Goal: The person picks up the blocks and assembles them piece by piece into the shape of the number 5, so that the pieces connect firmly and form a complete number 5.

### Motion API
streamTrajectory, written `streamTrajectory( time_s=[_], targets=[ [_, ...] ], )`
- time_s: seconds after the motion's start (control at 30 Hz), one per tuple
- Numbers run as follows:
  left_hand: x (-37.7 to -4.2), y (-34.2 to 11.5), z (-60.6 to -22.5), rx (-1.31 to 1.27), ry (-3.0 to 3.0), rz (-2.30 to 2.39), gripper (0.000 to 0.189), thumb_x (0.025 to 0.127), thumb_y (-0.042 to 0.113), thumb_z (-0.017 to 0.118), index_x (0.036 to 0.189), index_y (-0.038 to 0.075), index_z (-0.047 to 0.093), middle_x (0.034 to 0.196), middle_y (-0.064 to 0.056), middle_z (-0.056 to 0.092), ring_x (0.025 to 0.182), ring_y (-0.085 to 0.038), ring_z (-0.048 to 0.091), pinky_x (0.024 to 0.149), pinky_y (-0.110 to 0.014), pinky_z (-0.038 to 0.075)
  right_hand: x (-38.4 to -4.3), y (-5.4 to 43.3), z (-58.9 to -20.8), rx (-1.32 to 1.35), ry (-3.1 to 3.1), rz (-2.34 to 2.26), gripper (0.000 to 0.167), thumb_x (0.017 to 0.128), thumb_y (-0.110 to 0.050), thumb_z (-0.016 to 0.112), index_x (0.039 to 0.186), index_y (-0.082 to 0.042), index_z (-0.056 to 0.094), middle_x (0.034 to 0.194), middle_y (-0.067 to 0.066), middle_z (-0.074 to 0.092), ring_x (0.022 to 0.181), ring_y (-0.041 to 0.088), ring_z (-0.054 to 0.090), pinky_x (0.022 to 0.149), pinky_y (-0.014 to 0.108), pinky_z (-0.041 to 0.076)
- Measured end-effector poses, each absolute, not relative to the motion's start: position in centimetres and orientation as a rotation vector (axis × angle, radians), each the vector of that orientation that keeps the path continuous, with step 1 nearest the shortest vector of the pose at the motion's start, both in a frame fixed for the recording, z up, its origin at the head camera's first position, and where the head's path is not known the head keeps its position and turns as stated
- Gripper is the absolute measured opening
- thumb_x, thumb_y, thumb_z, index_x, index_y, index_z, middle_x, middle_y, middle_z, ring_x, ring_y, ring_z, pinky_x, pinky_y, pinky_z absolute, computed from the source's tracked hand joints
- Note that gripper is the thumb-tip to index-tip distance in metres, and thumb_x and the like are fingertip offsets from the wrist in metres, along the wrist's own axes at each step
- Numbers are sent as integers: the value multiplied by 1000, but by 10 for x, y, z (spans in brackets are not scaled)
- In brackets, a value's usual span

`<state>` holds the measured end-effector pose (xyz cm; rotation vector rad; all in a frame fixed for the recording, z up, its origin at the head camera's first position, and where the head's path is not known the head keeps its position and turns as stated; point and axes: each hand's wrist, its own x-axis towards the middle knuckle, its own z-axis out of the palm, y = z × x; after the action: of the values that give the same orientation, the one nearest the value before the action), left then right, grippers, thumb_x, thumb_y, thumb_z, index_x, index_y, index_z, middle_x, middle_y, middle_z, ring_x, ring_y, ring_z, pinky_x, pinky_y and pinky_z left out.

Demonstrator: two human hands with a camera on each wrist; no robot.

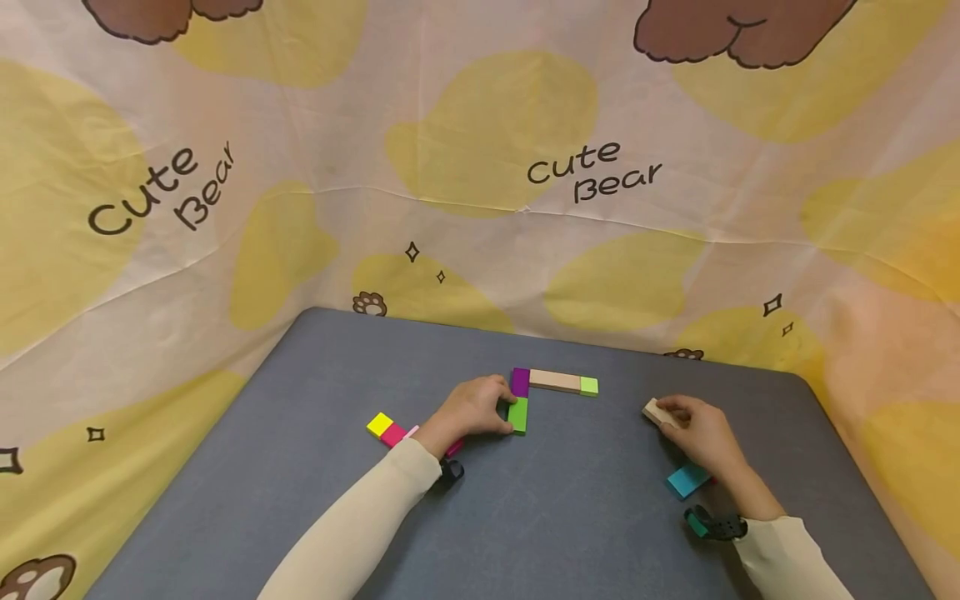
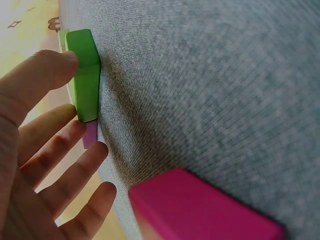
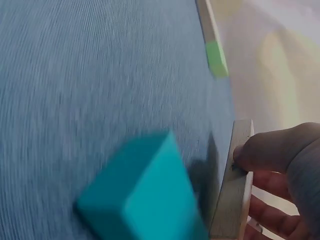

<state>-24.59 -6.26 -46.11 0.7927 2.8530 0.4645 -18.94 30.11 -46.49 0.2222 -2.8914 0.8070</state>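
My left hand (image 1: pixel 474 406) pinches a green block (image 1: pixel 518 416) by its two ends, thumb at the near end and forefinger at the far one. The green block lies on the table against a purple block (image 1: pixel 520 382). From the purple block a long plain wooden block (image 1: pixel 555 380) runs right to a light green block (image 1: pixel 589 386). At the right, my right hand (image 1: pixel 702 431) holds another plain wooden block (image 3: pixel 231 200) between thumb and fingers, its shadow beside it on the table. Under that wrist lies a blue block (image 1: pixel 687 481).
Left of my left wrist lie a yellow block (image 1: pixel 380 424) and a red one (image 1: pixel 393 434), with further pink pieces partly hidden by the forearm. A magenta block (image 2: pixel 205 207) shows close in the left wrist view. A patterned cloth (image 1: pixel 480 167) stands behind the grey table (image 1: pixel 585 517).
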Motion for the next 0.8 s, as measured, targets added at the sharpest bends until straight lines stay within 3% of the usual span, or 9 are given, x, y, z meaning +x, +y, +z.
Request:
streamTrajectory(
  time_s=[0.4,0.8],
  targets=[
    [-246,-62,-462,789,2851,448,46,75,38,78,117,19,71,113,5,63,101,-13,60,86,-34,51,-189,261,-459,291,-2855,854,30,82,-4,68,112,-3,69,110,24,66,89,34,65,69,44,53],
    [-246,-61,-462,794,2860,428,46,75,38,78,117,19,72,111,5,63,98,-12,60,83,-33,51,-185,222,-462,421,-2815,875,29,80,-4,72,108,-8,71,108,13,69,93,27,64,75,42,51]
  ],
)
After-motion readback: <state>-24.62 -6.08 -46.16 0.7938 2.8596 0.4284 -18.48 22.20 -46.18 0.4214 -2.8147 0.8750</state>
